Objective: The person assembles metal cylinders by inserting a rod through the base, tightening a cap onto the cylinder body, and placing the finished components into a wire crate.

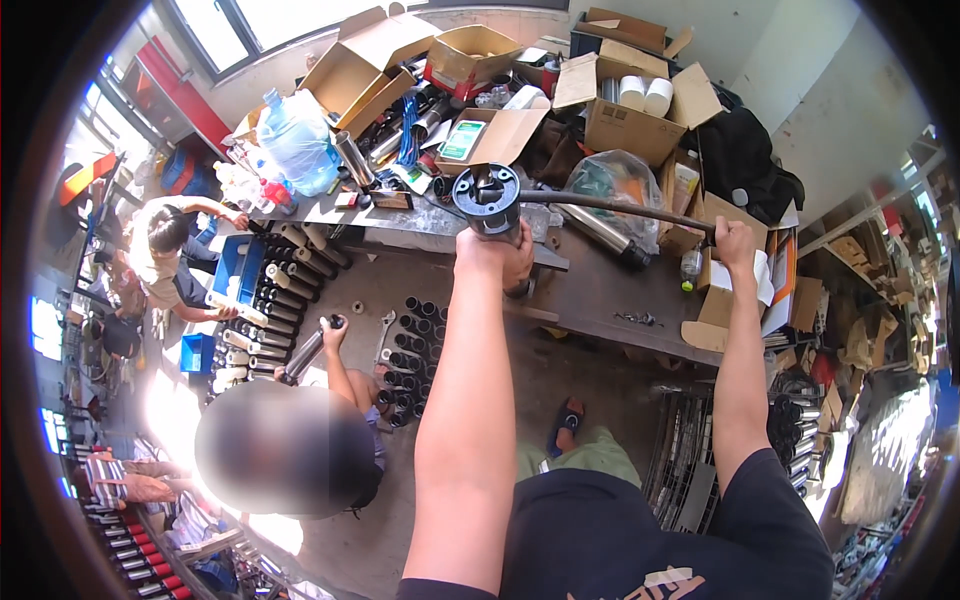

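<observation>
Above the bench edge stands a dark metal cylinder (487, 203), its round end face up, with several holes in it. My left hand (498, 256) is closed around the lower part of this cylinder; some of its fingers are hidden behind the wrist. From the cylinder's side a long dark metal bar (620, 205) runs out to the right. The bar's far end is in my right hand (735, 246), its fingers wrapped round it and my arm stretched out. Just behind the bar a shiny metal tube (602, 232) lies on the bench next to a clear plastic bag (618, 185).
Cardboard boxes (635, 125), a large plastic water bottle (297, 142) and loose parts crowd the workbench (590, 300). Left below, a person (290, 445) holds a metal tube near rows of black tubes (405, 360) on the floor. Another person (165, 250) works beside blue bins (238, 270).
</observation>
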`<state>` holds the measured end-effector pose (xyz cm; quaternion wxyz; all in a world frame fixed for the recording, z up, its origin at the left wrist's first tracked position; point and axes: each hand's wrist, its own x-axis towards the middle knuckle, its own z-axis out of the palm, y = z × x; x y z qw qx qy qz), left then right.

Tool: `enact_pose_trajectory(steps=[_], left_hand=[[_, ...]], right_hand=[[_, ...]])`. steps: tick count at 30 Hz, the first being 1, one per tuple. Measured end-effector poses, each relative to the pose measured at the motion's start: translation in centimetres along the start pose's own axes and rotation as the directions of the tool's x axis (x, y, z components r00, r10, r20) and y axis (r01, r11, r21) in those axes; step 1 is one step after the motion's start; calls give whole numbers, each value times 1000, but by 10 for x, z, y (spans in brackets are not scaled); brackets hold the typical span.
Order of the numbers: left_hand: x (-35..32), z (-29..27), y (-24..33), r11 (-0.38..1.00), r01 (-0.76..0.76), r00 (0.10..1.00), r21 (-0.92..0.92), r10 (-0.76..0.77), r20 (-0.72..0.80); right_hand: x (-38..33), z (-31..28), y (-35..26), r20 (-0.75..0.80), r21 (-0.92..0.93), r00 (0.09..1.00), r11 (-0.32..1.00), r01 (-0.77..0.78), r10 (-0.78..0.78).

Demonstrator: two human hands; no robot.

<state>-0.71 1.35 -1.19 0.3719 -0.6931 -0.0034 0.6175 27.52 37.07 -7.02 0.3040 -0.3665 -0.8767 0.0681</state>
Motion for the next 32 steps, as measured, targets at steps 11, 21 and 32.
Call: enact_pose_trajectory(steps=[11, 21, 32], left_hand=[[-2, 3, 8, 998, 53, 994, -19, -55, -97], [13, 12, 23, 986, 157, 986, 51, -154, -63], [17, -161, -4, 753, -506, 259, 421, -333, 907]], right_hand=[[-1, -8, -4, 21, -81, 998, 995, -50, 52], [-19, -5, -8, -46, -89, 999, 996, 24, -28], [-214, 29, 56, 493, -135, 810, 947, -291, 319]])
